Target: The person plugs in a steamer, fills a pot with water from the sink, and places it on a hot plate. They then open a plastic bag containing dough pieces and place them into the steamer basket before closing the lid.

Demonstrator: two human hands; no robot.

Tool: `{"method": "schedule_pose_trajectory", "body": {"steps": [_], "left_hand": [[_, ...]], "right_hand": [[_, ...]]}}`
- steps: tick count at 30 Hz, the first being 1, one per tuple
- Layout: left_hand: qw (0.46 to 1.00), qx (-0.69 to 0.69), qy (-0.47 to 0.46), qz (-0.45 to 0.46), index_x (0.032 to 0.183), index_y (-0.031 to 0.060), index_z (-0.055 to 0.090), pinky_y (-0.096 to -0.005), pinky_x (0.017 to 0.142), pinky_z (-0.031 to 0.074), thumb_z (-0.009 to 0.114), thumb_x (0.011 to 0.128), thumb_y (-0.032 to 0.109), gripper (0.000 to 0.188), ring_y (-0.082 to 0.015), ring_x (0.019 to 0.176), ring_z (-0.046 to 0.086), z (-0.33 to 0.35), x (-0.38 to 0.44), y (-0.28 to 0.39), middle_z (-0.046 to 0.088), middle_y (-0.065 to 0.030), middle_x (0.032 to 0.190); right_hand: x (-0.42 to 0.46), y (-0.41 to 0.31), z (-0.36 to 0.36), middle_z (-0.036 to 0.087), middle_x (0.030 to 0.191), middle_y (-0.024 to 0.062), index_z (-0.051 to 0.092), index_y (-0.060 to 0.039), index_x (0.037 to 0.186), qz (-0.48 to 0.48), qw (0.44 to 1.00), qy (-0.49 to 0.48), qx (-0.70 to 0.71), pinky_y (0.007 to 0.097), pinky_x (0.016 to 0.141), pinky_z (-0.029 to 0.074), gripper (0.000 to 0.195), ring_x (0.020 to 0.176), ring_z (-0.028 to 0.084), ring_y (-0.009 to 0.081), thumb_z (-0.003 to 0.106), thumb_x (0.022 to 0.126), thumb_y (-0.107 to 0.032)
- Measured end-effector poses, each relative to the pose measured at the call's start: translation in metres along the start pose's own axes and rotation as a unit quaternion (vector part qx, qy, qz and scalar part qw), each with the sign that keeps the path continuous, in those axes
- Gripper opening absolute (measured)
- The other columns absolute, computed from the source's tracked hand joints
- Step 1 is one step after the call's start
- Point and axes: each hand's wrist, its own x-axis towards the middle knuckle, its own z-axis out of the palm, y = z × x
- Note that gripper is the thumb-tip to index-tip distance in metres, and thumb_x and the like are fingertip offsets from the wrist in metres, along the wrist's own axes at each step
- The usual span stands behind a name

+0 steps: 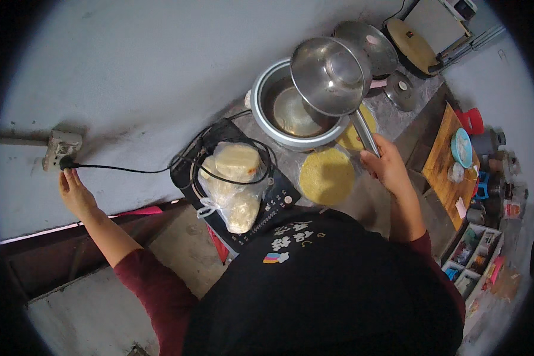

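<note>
At the far left my left hand has its fingers on a black power plug, which sits at a wall socket. From the plug a black cord runs to a black induction cooktop and loops over a plastic bag of pale food pieces lying on it. My right hand grips the handle of a steel saucepan. The pan is tilted, its inside facing me and bare, above a wide metal pot whose bottom looks wet or shiny.
Round yellow mats lie beside the pot. Behind stand a glass-lidded pan, a small lid and a round wooden board. A wooden table at right carries a blue basin; a divided tray sits nearer.
</note>
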Motion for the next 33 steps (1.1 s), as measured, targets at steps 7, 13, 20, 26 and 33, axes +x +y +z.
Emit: {"method": "schedule_pose_trajectory", "body": {"steps": [7, 13, 20, 26, 33], "left_hand": [[0.997, 0.002, 0.078, 0.023, 0.114, -0.0089, 0.052, -0.0308, 0.091, 0.045, 0.063, 0.091, 0.023, 0.041, -0.0223, 0.101, 0.057, 0.017, -0.034, 0.036, 0.058, -0.0146, 0.108], [0.921, 0.077, -0.375, -0.066, 0.105, 0.0011, 0.060, -0.0351, 0.083, 0.047, 0.065, 0.083, 0.016, 0.027, -0.0229, 0.096, 0.059, 0.156, -0.250, 0.095, 0.061, -0.0131, 0.105], [0.789, 0.201, -0.543, 0.205, 0.124, -0.0068, 0.046, -0.0422, 0.095, 0.043, 0.058, 0.077, 0.010, 0.052, -0.0375, 0.115, 0.049, 0.279, -0.461, 0.012, 0.048, -0.0252, 0.125], [0.759, 0.284, -0.557, 0.182, 0.128, -0.0064, 0.043, -0.0413, 0.095, 0.042, 0.054, 0.078, 0.011, 0.053, -0.0345, 0.114, 0.049, 0.298, -0.460, 0.006, 0.050, -0.0216, 0.122], [0.694, 0.394, -0.587, 0.137, 0.132, 0.0018, 0.042, -0.0437, 0.083, 0.050, 0.053, 0.079, 0.012, 0.055, -0.0340, 0.102, 0.059, 0.313, -0.458, 0.007, 0.063, -0.0186, 0.106]], "right_hand": [[0.003, -0.001, 0.001, 0.055, 0.074, -0.0011, 0.055, -0.0026, 0.105, -0.039, 0.998, -0.038, 0.004, 0.0214, 0.052, 0.038, 0.021, 0.061, 0.048, 0.0052, 0.060, 0.086, -0.012], [0.001, 0.003, 0.006, 0.054, 0.073, -0.0008, 0.054, -0.0003, 0.106, -0.076, 0.995, 0.016, -0.057, 0.0218, 0.059, 0.041, 0.022, 0.067, 0.051, 0.0059, 0.060, 0.086, -0.009], [-0.014, 0.001, -0.009, 0.054, 0.073, -0.0002, 0.051, 0.0010, 0.114, -0.066, 0.996, -0.003, 0.058, 0.0203, 0.046, 0.036, 0.029, 0.054, 0.045, 0.0037, 0.058, 0.087, -0.007], [-0.026, 0.002, -0.036, 0.052, 0.075, 0.0026, 0.049, 0.0015, 0.119, -0.037, 0.981, -0.024, 0.188, 0.0190, 0.044, 0.033, 0.031, 0.053, 0.042, 0.0040, 0.053, 0.090, -0.006], [-0.018, 0.014, -0.065, 0.052, 0.075, 0.0032, 0.049, 0.0010, 0.120, -0.034, 0.980, -0.030, 0.193, 0.0188, 0.044, 0.032, 0.030, 0.052, 0.041, 0.0045, 0.052, 0.091, -0.006]]}}
